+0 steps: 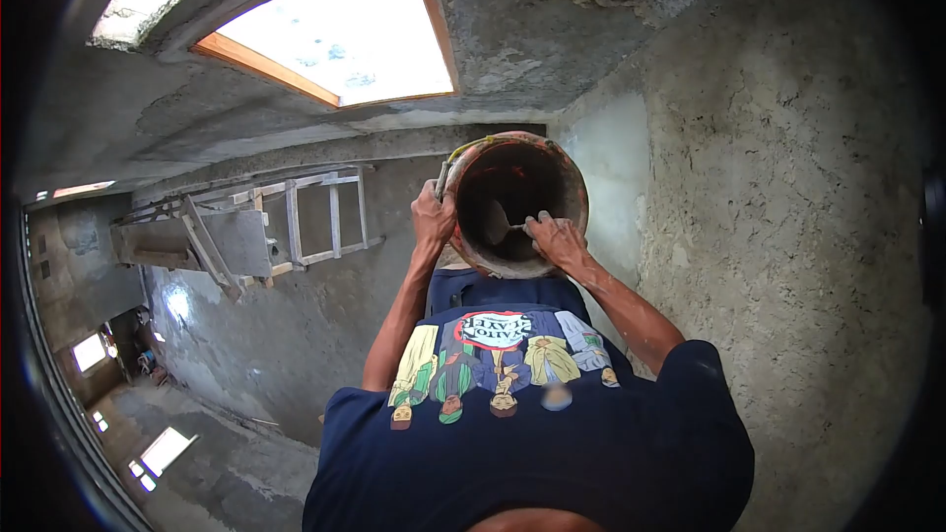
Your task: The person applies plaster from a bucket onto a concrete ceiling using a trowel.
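Observation:
A mortar-stained bucket (pixel 576 177) is tilted with its mouth toward me, in front of my chest. At its left side, my left hand (pixel 434 217) is closed on the rim, and a short grey piece, perhaps part of the bucket's handle, sticks up above the fingers. My right hand (pixel 557 239) is closed around the handle of a trowel at the lower right of the mouth. The trowel's blade (pixel 497 223) reaches inside the bucket. The bucket's inside is dark, so how much it contains cannot be made out.
A rough plastered wall (pixel 769 217) rises close on the right. A wood-framed window opening (pixel 345 34) is up ahead. On the left, a wooden scaffold or ladder frame (pixel 296 222) stands by the wall, and a grey floor (pixel 236 463) lies far below.

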`<state>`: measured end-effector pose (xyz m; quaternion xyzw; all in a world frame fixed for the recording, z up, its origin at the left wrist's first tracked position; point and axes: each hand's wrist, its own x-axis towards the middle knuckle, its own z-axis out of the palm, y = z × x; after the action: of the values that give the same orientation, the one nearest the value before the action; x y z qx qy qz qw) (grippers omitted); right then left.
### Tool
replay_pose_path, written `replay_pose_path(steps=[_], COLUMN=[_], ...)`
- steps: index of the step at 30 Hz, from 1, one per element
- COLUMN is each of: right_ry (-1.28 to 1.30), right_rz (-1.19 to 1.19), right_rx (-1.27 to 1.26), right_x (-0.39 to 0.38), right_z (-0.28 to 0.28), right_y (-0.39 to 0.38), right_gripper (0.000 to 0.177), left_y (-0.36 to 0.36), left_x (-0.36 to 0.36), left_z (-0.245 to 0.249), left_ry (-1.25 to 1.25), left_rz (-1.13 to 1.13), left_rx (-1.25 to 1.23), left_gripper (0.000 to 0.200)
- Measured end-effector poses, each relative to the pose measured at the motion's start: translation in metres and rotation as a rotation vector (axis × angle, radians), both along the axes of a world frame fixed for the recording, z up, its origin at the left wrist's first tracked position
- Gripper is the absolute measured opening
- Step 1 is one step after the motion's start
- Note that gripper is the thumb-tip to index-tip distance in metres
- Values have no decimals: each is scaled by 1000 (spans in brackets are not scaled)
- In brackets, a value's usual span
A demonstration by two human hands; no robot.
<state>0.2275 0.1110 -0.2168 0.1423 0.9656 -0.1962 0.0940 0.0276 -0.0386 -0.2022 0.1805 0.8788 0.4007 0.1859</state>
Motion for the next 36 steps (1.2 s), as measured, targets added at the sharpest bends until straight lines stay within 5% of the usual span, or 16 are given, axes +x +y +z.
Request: replay_pose_path(steps=[19,36], right_ry=[222,551], right_rz=[-108,-143], right_rx=[-335,-196], right_x=[73,-61], right_z=[8,3], right_y=[22,140], right_gripper=[39,40], left_y=[12,-38], left_x=[0,-6], left_z=[-4,-29], left_ry=[19,-41], left_rz=[84,257], left_rx=[-68,-55], left_gripper=[35,35])
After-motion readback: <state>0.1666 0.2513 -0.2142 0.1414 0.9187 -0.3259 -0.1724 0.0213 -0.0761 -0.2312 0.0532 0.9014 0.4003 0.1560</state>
